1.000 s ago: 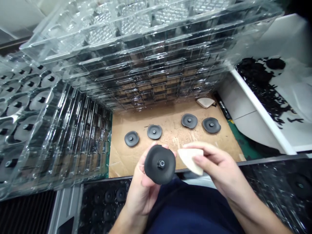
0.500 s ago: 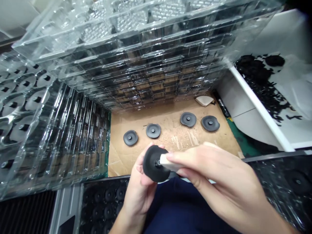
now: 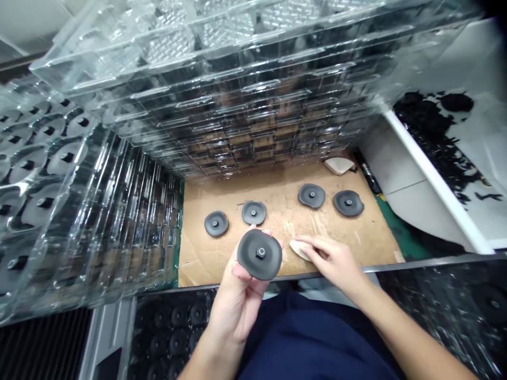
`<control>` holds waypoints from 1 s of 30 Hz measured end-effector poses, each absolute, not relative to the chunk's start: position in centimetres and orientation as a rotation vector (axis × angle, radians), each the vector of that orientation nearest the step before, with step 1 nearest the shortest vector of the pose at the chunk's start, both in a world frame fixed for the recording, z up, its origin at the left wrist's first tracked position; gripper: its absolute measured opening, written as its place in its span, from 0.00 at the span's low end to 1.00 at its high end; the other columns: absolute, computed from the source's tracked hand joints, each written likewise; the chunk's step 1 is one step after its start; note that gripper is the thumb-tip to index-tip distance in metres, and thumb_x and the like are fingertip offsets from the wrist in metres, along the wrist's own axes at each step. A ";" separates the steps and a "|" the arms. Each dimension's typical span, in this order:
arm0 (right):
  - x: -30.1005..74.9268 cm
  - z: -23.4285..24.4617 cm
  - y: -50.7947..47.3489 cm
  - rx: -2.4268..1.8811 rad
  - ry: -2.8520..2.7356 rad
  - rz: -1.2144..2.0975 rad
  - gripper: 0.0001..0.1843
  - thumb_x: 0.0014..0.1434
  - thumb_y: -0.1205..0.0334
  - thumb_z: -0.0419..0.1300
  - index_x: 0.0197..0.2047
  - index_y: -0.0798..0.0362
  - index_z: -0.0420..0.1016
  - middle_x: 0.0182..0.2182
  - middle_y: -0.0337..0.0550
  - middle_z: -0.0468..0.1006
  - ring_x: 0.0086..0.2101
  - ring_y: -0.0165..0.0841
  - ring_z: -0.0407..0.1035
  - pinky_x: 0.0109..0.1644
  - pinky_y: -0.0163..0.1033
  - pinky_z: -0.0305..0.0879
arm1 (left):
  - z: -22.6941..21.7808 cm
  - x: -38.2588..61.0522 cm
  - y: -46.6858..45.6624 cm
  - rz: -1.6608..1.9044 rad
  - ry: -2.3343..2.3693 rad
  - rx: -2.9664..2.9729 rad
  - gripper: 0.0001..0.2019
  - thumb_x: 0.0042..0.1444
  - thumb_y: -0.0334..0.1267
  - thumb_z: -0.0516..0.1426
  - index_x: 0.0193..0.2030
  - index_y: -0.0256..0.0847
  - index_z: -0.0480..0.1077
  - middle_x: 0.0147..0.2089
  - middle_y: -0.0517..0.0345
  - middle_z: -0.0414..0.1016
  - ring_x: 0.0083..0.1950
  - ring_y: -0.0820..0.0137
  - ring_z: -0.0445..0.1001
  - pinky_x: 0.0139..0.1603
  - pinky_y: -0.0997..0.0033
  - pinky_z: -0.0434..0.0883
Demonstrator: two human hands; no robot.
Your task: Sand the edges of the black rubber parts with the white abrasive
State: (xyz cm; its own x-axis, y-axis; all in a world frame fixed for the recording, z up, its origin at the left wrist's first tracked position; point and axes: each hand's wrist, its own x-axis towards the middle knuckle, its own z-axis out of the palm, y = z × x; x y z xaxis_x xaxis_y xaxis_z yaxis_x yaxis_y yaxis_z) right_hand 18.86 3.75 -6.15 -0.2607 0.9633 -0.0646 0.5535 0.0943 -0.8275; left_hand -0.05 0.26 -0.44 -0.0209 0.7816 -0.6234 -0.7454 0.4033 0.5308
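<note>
My left hand (image 3: 240,303) is closed on a dark grey rounded disc (image 3: 253,261), its face with the small central stub turned up toward me. To the right, my right hand (image 3: 335,258) pinches a thin off-white pad (image 3: 300,249) low over the cardboard sheet (image 3: 198,264); I cannot tell whether the pad touches it. Beyond my hands lie similar discs: one at the left (image 3: 216,224), a second disc (image 3: 254,212) near it, a third disc (image 3: 311,196) and another disc (image 3: 348,203) toward the right.
Stacked clear plastic trays (image 3: 253,100) rise at the back, and another tray stack (image 3: 130,211) stands at the left. A white bin (image 3: 439,184) at the right holds black scraps (image 3: 431,132). An off-white wedge (image 3: 339,165) and a black tube (image 3: 367,171) lie at the back right.
My right hand has drawn the off-white pad away from the disc, down toward the cardboard at the right. My left hand keeps the disc, now turned flatter to view.
</note>
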 end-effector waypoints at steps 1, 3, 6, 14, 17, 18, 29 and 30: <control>18.6 -5.3 4.0 -1.485 -1.859 1.049 0.12 0.61 0.62 0.54 0.43 0.53 0.77 0.39 0.45 0.81 0.36 0.35 0.75 0.38 0.39 0.71 | -0.4 0.1 0.3 1.214 1.027 0.049 0.41 0.35 0.50 0.67 0.59 0.48 0.63 0.53 0.52 0.75 0.52 0.60 0.73 0.53 0.63 0.71; 17.8 -2.4 4.5 -1.441 -1.818 1.026 0.12 0.61 0.61 0.54 0.46 0.52 0.75 0.41 0.44 0.80 0.36 0.33 0.74 0.35 0.36 0.71 | -0.2 0.4 0.4 1.221 1.017 0.070 0.37 0.34 0.49 0.68 0.55 0.46 0.68 0.52 0.53 0.75 0.53 0.60 0.73 0.53 0.66 0.72; 15.8 2.1 4.7 -1.151 -1.770 0.942 0.13 0.61 0.64 0.55 0.48 0.52 0.72 0.43 0.44 0.78 0.42 0.33 0.72 0.42 0.36 0.70 | 0.2 0.9 0.3 1.234 0.975 0.099 0.24 0.37 0.44 0.68 0.45 0.45 0.75 0.47 0.58 0.78 0.47 0.68 0.75 0.46 0.76 0.73; 13.2 4.6 4.4 -0.904 -2.095 1.172 0.12 0.62 0.72 0.51 0.42 0.57 0.74 0.34 0.41 0.76 0.35 0.28 0.70 0.40 0.33 0.67 | 0.3 0.7 0.0 1.255 1.004 0.182 0.20 0.37 0.38 0.69 0.41 0.47 0.76 0.40 0.62 0.80 0.45 0.68 0.77 0.47 0.75 0.73; 13.3 4.4 4.4 -0.862 -1.935 0.908 0.14 0.63 0.71 0.49 0.44 0.63 0.73 0.35 0.48 0.77 0.36 0.32 0.70 0.44 0.38 0.67 | 1.1 1.2 0.2 1.200 0.957 0.194 0.15 0.40 0.42 0.67 0.38 0.46 0.77 0.38 0.60 0.80 0.45 0.68 0.77 0.47 0.74 0.73; 13.6 4.5 4.3 -0.817 -1.947 0.956 0.13 0.62 0.71 0.49 0.45 0.62 0.73 0.36 0.48 0.77 0.37 0.32 0.70 0.44 0.37 0.67 | 1.3 1.2 0.2 1.193 0.963 0.195 0.16 0.39 0.41 0.68 0.38 0.47 0.77 0.39 0.61 0.80 0.46 0.68 0.77 0.49 0.74 0.72; 16.3 5.4 4.4 -0.790 -2.237 0.501 0.16 0.63 0.71 0.47 0.37 0.57 0.77 0.27 0.42 0.76 0.25 0.31 0.58 0.28 0.38 0.54 | 1.9 -0.4 -0.3 1.135 0.983 0.062 0.22 0.34 0.39 0.70 0.40 0.52 0.77 0.42 0.64 0.81 0.45 0.68 0.78 0.48 0.73 0.74; 16.0 5.2 4.5 -0.745 -2.248 0.494 0.17 0.63 0.71 0.47 0.36 0.58 0.77 0.27 0.43 0.76 0.25 0.31 0.57 0.28 0.38 0.53 | 2.0 -0.5 -0.2 1.134 1.025 0.069 0.21 0.36 0.39 0.69 0.41 0.51 0.77 0.42 0.63 0.81 0.46 0.67 0.78 0.50 0.71 0.74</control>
